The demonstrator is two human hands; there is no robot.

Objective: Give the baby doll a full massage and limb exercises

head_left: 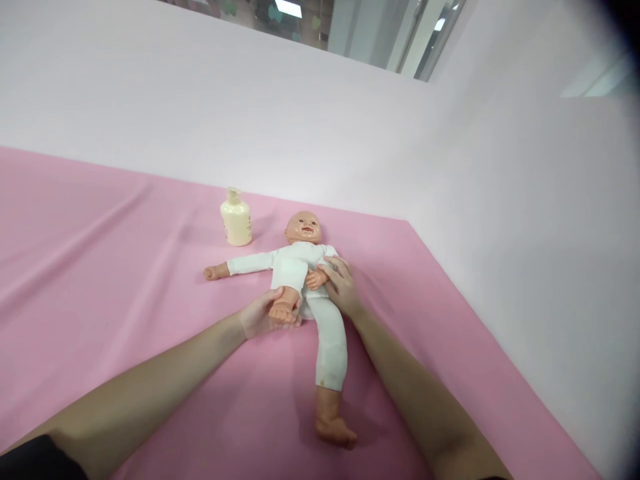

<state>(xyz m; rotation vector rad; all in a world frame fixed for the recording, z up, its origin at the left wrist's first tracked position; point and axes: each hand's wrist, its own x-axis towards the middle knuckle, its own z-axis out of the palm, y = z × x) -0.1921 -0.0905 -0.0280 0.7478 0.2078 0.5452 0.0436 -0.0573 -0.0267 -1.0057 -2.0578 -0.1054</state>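
A baby doll [333, 343] with a white cloth body lies on its back on the pink sheet, its head toward the wall. My left hand [263, 317] is closed round the ankle of one leg, which is bent up toward the belly. The doll's other leg stretches toward me. My right hand [344, 290] curls over the doll's arm on the right side, holding it bent across the torso; the doll's small hand shows beside my fingers. The other doll arm points out to the left, free of my hands.
A cream pump bottle [237, 221] stands upright left of the doll's head. The pink sheet [100, 267] has soft creases. White walls [500, 200] rise behind and on the right, with a window [370, 33] above the back wall.
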